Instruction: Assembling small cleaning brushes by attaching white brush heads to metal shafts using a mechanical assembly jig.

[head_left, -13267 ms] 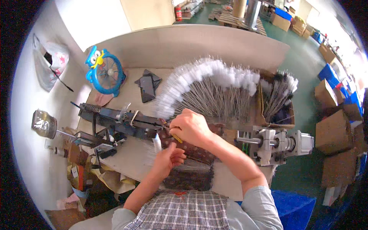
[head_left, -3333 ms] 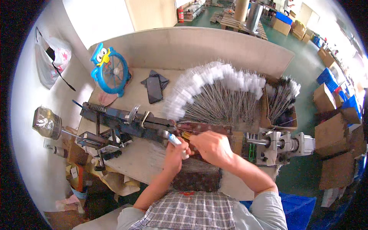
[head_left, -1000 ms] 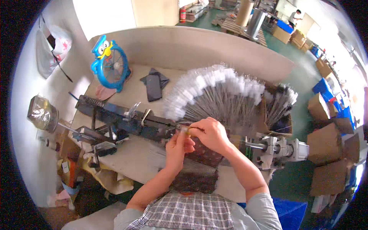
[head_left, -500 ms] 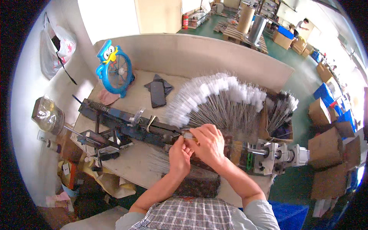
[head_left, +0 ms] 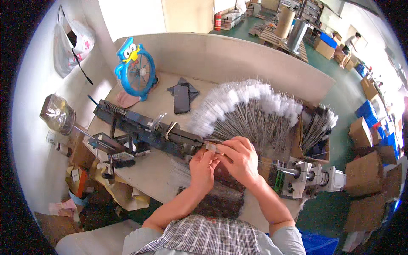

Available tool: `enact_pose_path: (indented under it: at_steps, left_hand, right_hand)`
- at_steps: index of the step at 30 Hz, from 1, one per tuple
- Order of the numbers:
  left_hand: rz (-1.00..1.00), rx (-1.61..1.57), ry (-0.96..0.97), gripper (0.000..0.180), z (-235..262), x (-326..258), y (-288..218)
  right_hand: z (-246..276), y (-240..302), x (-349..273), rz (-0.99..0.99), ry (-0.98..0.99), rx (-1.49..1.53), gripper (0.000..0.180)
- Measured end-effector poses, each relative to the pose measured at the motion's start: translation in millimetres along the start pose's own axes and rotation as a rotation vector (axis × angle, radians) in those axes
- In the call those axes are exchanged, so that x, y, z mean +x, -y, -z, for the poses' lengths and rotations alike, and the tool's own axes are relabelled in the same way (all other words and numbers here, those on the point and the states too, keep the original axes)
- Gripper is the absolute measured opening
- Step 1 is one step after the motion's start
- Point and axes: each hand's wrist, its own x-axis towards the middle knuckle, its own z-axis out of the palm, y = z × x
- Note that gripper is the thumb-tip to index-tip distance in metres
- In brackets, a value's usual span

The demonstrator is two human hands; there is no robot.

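Note:
My left hand (head_left: pixel 203 169) and my right hand (head_left: pixel 238 158) meet at the middle of the bench, right at the end of a dark metal machine (head_left: pixel 144 129). Both pinch a small white piece on a thin wire (head_left: pixel 211 147) held between the fingertips. Just behind the hands a large fan of thin metal wires with white tips (head_left: pixel 250 110) spreads over the bench. A dark patterned cloth (head_left: pixel 221 197) lies under my forearms.
A blue bird-shaped fan (head_left: pixel 135 70) and a dark phone (head_left: pixel 181 98) stand at the back of the bench. A grey motor unit (head_left: pixel 310 178) sits to the right, with a box of more wires (head_left: pixel 318 127). Cardboard boxes (head_left: pixel 367 174) stand on the green floor.
My head has shifted, so the bench sits a little lower in view. Both hands stay together at the machine's end, fingers working on the small white piece.

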Motion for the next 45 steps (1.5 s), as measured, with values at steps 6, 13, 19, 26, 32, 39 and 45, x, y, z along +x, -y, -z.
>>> enact_pose_path:
  at_steps: [6,13,19,26,32,39,45]
  left_hand:
    - [0.040,-0.108,0.003,0.002,4,1,-1]
    - [0.033,-0.143,0.026,0.007,13,3,2]
    - [0.035,-0.105,0.019,0.007,8,1,1]
    - [0.017,-0.028,0.008,0.011,10,4,4]
    - [0.039,-0.089,-0.024,0.006,10,2,4]
    - [0.031,-0.116,-0.009,0.004,7,2,3]
    - [0.065,-0.131,-0.004,0.008,17,7,6]
  right_hand:
    - [-8,6,0,-0.021,0.022,0.007,0.026]
    - [-18,13,3,-0.046,-0.024,0.008,0.035]
    - [-9,17,1,-0.039,-0.067,-0.089,0.031]
    - [-8,9,0,-0.006,-0.040,-0.059,0.027]
    - [-7,10,-2,-0.038,-0.041,-0.050,0.028]
    - [-11,10,-4,-0.030,-0.069,-0.052,0.028]
    - [-16,11,2,0.011,-0.013,-0.067,0.026]
